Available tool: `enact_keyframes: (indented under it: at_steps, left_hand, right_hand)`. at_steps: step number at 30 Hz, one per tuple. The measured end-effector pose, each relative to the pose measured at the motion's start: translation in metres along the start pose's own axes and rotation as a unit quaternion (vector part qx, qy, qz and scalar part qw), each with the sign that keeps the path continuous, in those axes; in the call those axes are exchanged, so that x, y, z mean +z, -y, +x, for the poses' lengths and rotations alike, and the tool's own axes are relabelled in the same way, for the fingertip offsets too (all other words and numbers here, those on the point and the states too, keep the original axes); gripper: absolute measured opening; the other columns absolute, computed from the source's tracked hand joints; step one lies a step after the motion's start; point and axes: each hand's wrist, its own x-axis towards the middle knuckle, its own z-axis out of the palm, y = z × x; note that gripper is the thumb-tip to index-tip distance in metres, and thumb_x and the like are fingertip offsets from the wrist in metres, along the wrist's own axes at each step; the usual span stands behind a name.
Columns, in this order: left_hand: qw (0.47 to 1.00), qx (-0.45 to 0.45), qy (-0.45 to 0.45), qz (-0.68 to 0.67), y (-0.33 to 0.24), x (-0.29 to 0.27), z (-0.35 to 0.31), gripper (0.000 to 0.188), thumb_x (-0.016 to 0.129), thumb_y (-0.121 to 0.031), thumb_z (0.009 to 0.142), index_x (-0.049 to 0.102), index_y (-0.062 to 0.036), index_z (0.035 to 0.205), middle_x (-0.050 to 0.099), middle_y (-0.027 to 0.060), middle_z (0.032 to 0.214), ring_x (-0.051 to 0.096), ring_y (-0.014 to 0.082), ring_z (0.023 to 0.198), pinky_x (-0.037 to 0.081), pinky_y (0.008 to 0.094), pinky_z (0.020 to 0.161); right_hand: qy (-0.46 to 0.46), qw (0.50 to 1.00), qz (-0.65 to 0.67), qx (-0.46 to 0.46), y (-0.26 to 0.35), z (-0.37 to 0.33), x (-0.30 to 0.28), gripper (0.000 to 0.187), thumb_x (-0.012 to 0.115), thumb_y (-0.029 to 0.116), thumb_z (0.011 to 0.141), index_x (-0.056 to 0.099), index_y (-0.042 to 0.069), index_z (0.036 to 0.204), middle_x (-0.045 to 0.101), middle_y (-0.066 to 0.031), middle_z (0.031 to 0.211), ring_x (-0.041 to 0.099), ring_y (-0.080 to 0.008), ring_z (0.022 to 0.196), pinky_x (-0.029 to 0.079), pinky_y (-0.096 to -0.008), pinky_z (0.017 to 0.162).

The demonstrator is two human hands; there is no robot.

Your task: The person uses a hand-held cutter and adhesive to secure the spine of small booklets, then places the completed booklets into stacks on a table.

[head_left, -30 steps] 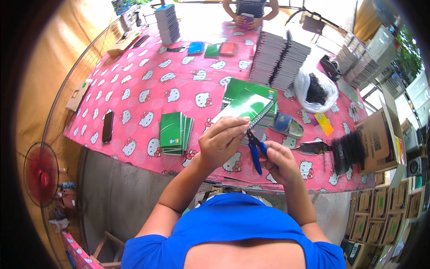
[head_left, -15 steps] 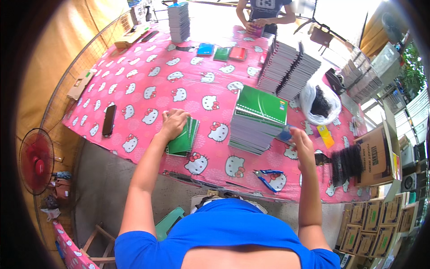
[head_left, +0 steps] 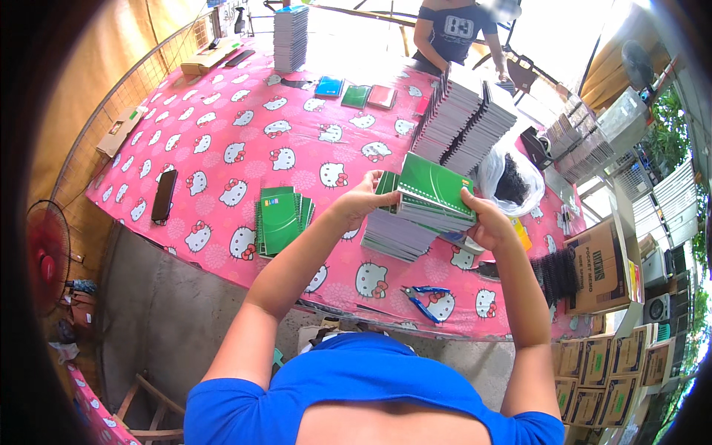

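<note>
Both my hands grip a batch of green-covered notebooks (head_left: 437, 180) at the top of a tall stack. My left hand (head_left: 363, 199) pinches its left edge, with the thumb along the near side. On the right edge, my right hand (head_left: 489, 222) has its thumb over the cover. The batch sits slightly raised and tilted over the lower notebook stack (head_left: 397, 239), whose page edges face me. Further left lies a small fanned pile of green spiral notebooks (head_left: 282, 222), untouched. Blue-handled pliers (head_left: 424, 302) rest near the table's front edge.
Tall stacks of notebooks (head_left: 452, 119) stand behind, next to a white plastic bag (head_left: 512, 182) of black spirals. Right are black spiral coils (head_left: 555, 276) and a cardboard box (head_left: 604, 259). A phone (head_left: 165, 195) lies left. Across the table stands another person (head_left: 456, 33).
My left hand has left the small green pile and moved right to the stack. My right hand has come in to its right edge. The other person has shifted and lowered their hands.
</note>
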Motion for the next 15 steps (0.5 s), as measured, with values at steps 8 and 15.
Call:
enact_keyframes:
  at_steps: [8, 15]
  left_hand:
    - [0.988, -0.057, 0.024, -0.141, -0.007, -0.006, 0.003, 0.076, 0.077, -0.022, 0.078, 0.030, -0.0099, 0.136, 0.053, 0.0067, 0.120, 0.050, 0.0168, 0.113, 0.043, 0.0383, 0.088]
    - [0.973, -0.098, 0.080, -0.195, -0.013, -0.019, 0.004, 0.068, 0.078, -0.013, 0.076, 0.037, -0.0126, 0.131, 0.055, 0.0033, 0.116, 0.052, 0.0160, 0.109, 0.044, 0.0385, 0.083]
  right_hand:
    - [-0.039, 0.999, 0.037, -0.009, -0.019, 0.001, 0.007, 0.051, 0.065, 0.041, 0.087, 0.055, 0.001, 0.116, 0.062, -0.0121, 0.108, 0.064, -0.0221, 0.095, 0.055, -0.0405, 0.079]
    - [0.000, 0.995, 0.102, 0.013, -0.019, -0.005, -0.003, 0.046, 0.067, 0.035, 0.086, 0.055, 0.005, 0.118, 0.062, -0.0113, 0.110, 0.063, -0.0235, 0.099, 0.055, -0.0412, 0.079]
